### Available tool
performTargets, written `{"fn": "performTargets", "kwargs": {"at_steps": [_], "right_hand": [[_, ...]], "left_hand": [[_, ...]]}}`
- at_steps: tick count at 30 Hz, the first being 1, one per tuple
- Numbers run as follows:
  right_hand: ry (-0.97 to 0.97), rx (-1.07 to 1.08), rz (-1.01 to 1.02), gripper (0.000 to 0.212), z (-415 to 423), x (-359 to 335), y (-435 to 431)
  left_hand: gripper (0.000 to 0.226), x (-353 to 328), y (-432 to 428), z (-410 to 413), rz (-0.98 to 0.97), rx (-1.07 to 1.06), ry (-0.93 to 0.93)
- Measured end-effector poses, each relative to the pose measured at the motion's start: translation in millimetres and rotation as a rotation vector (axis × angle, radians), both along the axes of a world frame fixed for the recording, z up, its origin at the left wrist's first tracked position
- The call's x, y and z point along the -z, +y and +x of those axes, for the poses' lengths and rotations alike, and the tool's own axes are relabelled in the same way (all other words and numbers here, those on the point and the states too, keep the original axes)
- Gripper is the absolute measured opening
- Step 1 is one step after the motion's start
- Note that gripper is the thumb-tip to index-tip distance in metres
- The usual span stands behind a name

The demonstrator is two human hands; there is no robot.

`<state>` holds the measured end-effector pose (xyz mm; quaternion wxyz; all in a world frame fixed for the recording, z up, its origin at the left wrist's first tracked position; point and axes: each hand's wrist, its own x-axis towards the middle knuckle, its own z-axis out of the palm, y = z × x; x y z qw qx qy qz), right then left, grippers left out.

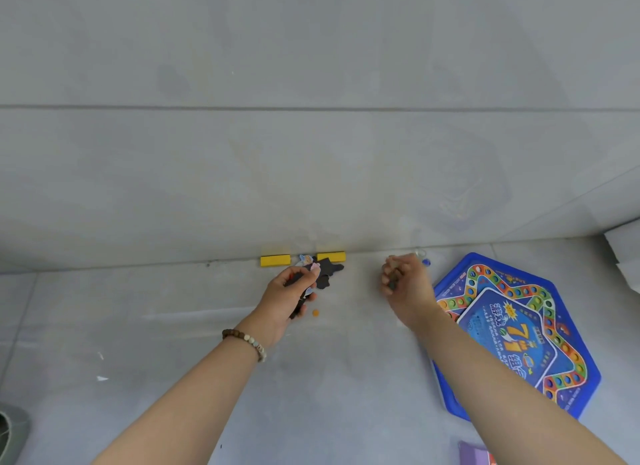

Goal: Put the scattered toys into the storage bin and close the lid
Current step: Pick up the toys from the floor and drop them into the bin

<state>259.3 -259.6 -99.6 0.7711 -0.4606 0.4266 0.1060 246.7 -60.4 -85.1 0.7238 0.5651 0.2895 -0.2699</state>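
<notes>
pale grey floor (173,326) meets a grey panelled wall (311,152), evenly lit.

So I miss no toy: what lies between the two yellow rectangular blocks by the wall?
Head view: a small colourful cartoon cutout, beside flat black pieces, lies between the yellow rectangular blocks.

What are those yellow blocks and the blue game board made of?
Yellow blocks: probably painted wood or plastic; crisp edges, flat matte colour. Game board: likely glossy moulded plastic with a printed face; raised rim, light sheen.
</notes>
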Motion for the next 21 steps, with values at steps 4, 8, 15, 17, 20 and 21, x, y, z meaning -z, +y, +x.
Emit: {"fn": "performTargets", "kwargs": {"at_steps": [4,8,15,17,20,21], "right_hand": [[-0.035,-0.008,0.013,0.035,0.6,-10.0,-38.5],[-0.010,-0.066,-0.377,0.022,7.7,-9.7,-56.2],[0.140,0.039,-0.655,0.043,1.2,3.1,-58.6],[0.162,0.007,-0.719,0.046,-3.3,1.4,-64.7],[0.104,-0.093,-0.779,0.043,-8.3,-0.5,-68.6],[0.072,-0.116,-0.791,0.041,-8.3,1.0,-67.5]], "left_hand": [[0.021,-1.4,-5.1,-2.4,-0.004,0.010,0.004],[0.019,0.5,-11.2,-6.4,-0.004,0.009,0.013],[0.019,1.8,-17.7,-9.3,-0.004,0.016,0.030],[0.019,2.7,-18.1,-9.4,-0.005,0.027,0.036],[0.018,4.5,-19.1,-10.0,-0.002,0.031,0.042],[0.018,5.0,-19.6,-10.1,0.000,0.030,0.046]]}}
